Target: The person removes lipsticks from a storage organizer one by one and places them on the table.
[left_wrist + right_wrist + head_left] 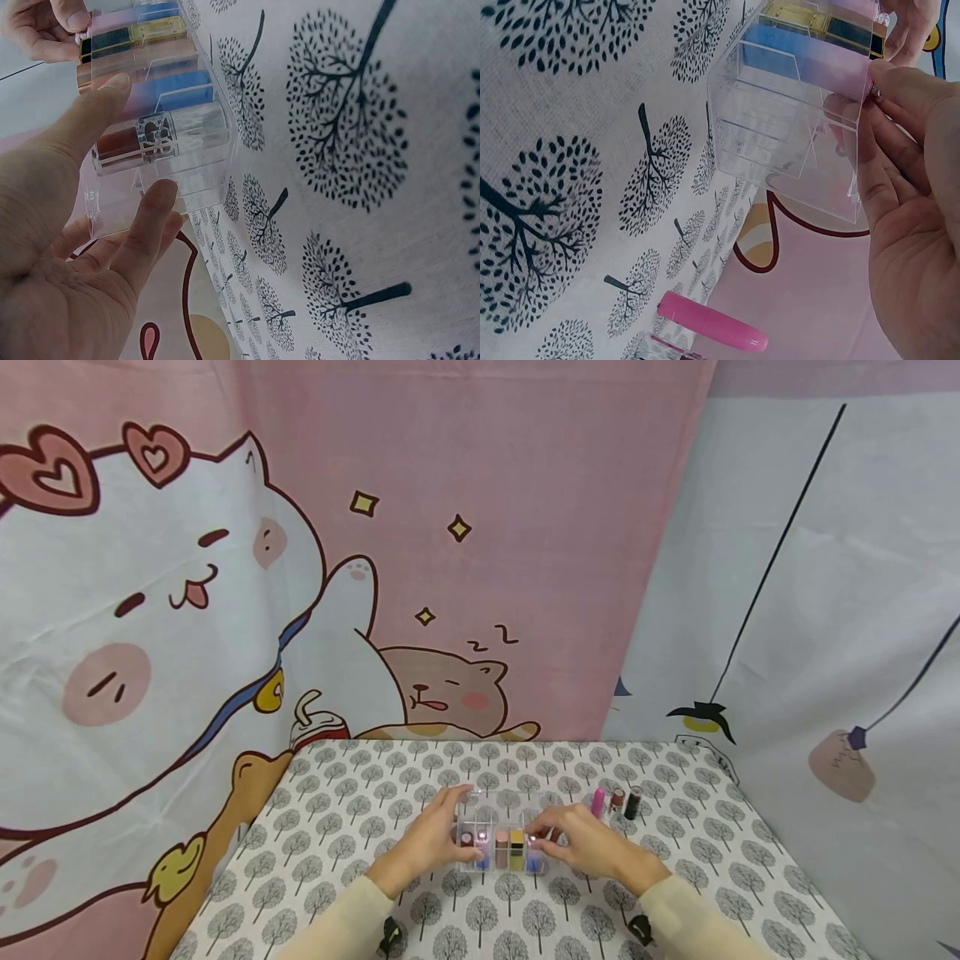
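A clear divided organizer (507, 814) stands on the table between the hands. My left hand (431, 835) grips its left side, thumb in front and fingers reaching round behind. Its front row holds a lip gloss tube (120, 150) with a dark red-brown part, a pink-and-blue lipstick tube (482, 850), a rose-gold tube (502, 850), and a black-and-gold lipstick (517, 852). At the right of these stands another pink-and-blue lipstick tube (810, 60). My right hand (581, 837) pinches its top end between thumb and fingers. Vacant compartments show beside it in the right wrist view.
To the right, behind my right hand, stand a bright pink tube (597, 802), a tube with a brownish top (617, 800) and a black tube (633, 802). A tree-print cloth (330, 860) covers the table; cartoon-printed curtains hang behind.
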The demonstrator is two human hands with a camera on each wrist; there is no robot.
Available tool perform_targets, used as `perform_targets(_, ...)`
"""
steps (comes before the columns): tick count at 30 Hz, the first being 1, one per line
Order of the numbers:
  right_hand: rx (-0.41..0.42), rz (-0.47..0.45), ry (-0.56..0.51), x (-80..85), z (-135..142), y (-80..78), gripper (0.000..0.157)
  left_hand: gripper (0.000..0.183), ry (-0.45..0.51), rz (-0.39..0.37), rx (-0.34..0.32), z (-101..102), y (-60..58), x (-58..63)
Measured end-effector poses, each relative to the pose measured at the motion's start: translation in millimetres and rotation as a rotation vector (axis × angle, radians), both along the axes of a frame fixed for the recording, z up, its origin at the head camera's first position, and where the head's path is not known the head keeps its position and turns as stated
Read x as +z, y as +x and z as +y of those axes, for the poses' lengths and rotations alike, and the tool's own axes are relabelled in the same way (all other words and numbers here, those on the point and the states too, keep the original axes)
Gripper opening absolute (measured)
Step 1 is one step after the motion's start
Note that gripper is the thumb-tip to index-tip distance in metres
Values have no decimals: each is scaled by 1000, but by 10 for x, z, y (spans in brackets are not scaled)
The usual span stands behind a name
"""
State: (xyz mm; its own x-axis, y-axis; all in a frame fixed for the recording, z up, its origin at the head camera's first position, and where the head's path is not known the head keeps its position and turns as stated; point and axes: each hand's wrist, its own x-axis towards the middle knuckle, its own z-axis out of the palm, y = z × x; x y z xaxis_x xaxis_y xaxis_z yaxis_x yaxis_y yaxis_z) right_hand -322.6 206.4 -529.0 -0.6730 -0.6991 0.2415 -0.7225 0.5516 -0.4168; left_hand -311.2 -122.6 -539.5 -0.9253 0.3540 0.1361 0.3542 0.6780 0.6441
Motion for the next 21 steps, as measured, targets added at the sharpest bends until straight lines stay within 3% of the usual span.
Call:
perform_targets(8, 13, 0, -40, -15, 5, 10, 24, 121, 3, 3, -12, 3, 9, 12)
perform_targets(21, 58, 99, -82, -10, 37, 37, 20, 121, 0, 25, -17, 7, 13, 8)
